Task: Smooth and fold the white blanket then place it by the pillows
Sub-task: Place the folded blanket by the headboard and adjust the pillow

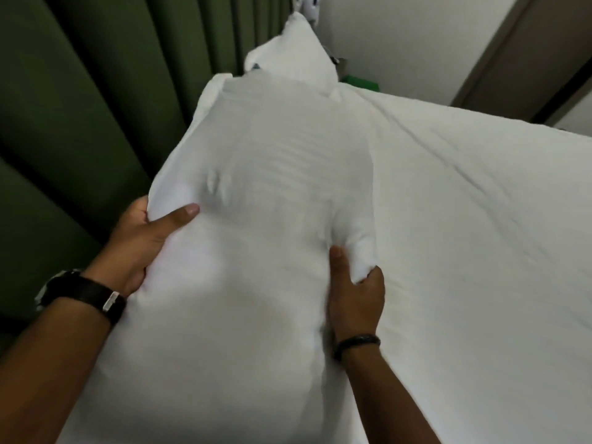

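Observation:
A thick white bundle, a folded blanket or a pillow (256,193), I cannot tell which, fills the middle of the head view. My left hand (144,238) grips its left edge, thumb on top and fingers underneath. My right hand (354,290) grips a bunch of its right edge, thumb pressed into the fabric. The bundle is lifted slightly above the white bed sheet (480,219). A white pillow (294,49) stands upright at the far end, against the wall.
Dark green curtains (80,107) hang close along the left side of the bed. A white wall and a brown door frame (512,52) lie beyond the bed at upper right. A small green object (358,81) sits by the pillow.

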